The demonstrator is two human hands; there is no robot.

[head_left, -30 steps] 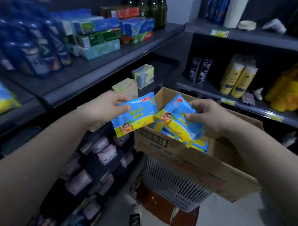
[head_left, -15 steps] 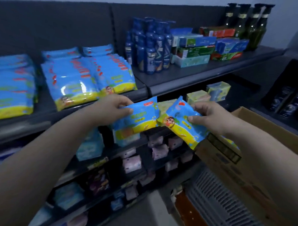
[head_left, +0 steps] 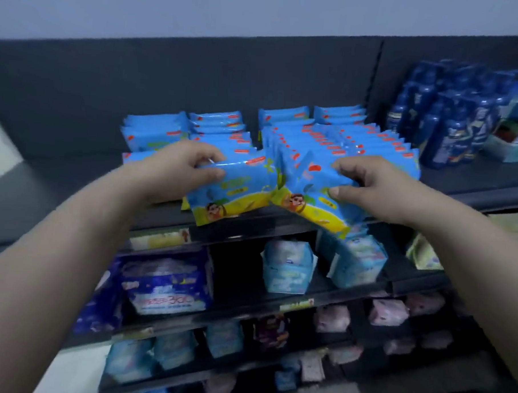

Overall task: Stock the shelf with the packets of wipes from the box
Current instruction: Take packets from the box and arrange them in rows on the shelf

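Left wipes packet (head_left: 234, 189) and right wipes packet (head_left: 308, 195) were bright blue, yellow band along bottom, red tab, cartoon kid print. Stacked packets (head_left: 343, 140) same blue, red tabs. Shelf (head_left: 475, 179) was dark grey, bottles (head_left: 451, 121) deep blue. Pale blue packs (head_left: 287, 266), pinkish packs (head_left: 389, 312), navy pack (head_left: 165, 284) with white lettering.

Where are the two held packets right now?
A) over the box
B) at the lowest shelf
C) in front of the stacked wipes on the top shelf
C: the left hand grips the left packet and the right hand the right packet, before the stacked wipes on the top shelf.
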